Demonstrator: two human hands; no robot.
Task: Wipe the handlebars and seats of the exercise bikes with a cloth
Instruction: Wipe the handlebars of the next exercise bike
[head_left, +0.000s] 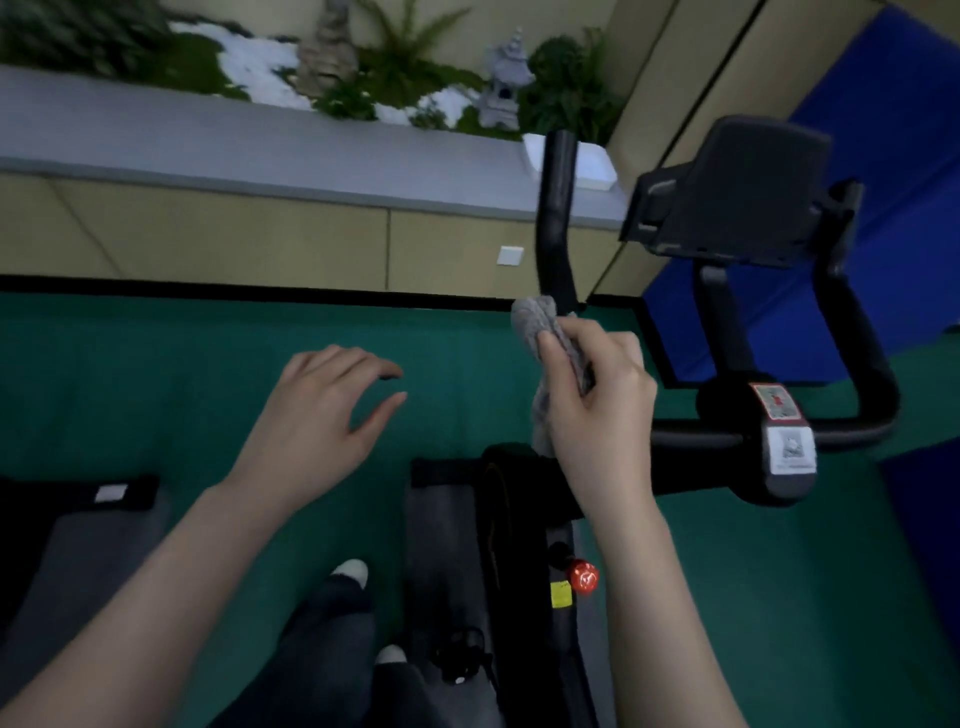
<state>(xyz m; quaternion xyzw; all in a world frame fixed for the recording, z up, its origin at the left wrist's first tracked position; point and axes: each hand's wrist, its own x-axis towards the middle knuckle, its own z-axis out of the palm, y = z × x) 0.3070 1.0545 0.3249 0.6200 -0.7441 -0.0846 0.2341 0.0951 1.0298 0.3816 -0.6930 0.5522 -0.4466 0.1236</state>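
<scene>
Your right hand (597, 395) holds the grey cloth (540, 332). Your fingers and thumb curl around it and squeeze it into a bunch. The top of the bunch pokes out above your thumb and touches the left handlebar (557, 218), down low where the black bar bends.

Your left hand (322, 410) holds nothing. It floats over the green floor (156, 364), well apart from the bike, with its fingers spread and a little bent.

The cloth looks soft and light (it folds and flops, so it will bend around the bar). It may slip out if you hold only a corner, so I think a full handful, like the one you have, is best. Wrap it around the bar and slide along it.

The handlebar looks hard and stiff. It should not bend when you press. It is round, so the cloth has to go all the way around to reach the back side.

The right handlebar (872, 374) curves away on the far side of the black screen holder (743, 197). No cloth touches it now. The seat is not in view, so I cannot tell where it is.

Take care near the red knob (583, 577) low on the frame (a hanging bit of cloth could catch there).
</scene>
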